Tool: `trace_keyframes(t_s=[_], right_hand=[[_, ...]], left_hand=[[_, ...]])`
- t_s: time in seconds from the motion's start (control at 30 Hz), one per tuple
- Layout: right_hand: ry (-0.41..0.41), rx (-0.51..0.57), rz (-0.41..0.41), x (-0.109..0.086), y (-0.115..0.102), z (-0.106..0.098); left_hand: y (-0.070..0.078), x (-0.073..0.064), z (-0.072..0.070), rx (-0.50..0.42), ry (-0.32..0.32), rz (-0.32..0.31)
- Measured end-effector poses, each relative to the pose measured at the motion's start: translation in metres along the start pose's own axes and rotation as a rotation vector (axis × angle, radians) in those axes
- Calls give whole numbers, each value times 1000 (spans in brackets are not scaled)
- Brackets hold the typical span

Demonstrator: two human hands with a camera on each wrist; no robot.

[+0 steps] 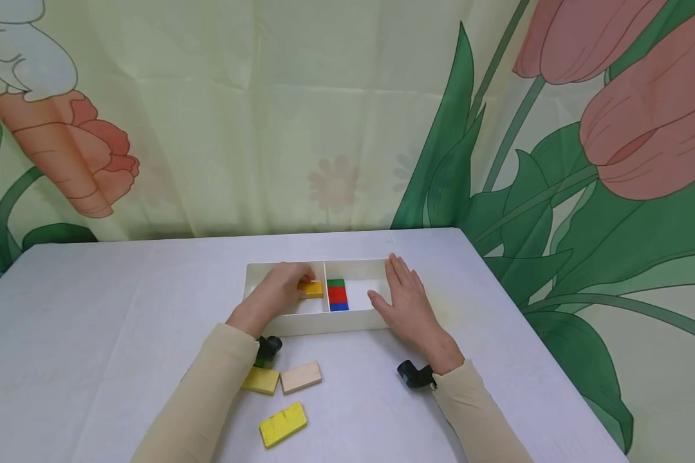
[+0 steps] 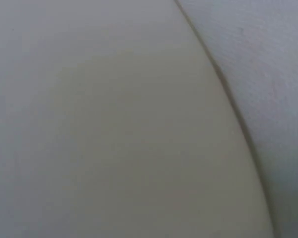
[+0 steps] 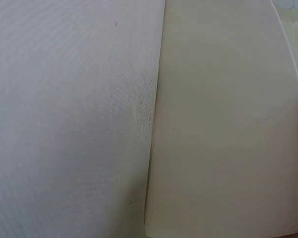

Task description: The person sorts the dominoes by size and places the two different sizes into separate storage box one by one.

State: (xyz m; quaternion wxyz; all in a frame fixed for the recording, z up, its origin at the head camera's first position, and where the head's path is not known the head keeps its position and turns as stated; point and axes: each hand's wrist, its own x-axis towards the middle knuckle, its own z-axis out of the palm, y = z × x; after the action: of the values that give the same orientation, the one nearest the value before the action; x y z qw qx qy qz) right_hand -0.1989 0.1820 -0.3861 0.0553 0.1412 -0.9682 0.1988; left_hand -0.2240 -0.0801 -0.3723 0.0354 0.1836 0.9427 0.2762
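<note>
Left hand [image 1: 276,290] fingers grasping yellow block [image 1: 312,289] inside box [image 1: 324,323], left compartment; right hand [image 1: 404,297] fingers released, flat on box's right end.

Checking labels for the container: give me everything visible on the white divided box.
The white divided box is a shallow open rectangular tray, plastic by its look, flat on the grey table. A middle wall splits it in two. The left hand holds a yellow block in the left compartment. Green, red and blue blocks lie against the divider in the right one. The right hand rests flat on its right end.
</note>
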Motion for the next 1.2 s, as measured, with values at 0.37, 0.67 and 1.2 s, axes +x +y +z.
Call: trace_keyframes(t_s=[0.37, 0.67, 1.2], right_hand=[[7, 11, 1, -2, -1, 0], [8, 1, 1, -3, -4, -2], [17, 0, -7, -1, 1, 1]], left_hand=[[-4, 0, -1, -40, -4, -22], [-10, -11, -12, -114, -6, -45], [4, -65, -33, -174, 180, 209]])
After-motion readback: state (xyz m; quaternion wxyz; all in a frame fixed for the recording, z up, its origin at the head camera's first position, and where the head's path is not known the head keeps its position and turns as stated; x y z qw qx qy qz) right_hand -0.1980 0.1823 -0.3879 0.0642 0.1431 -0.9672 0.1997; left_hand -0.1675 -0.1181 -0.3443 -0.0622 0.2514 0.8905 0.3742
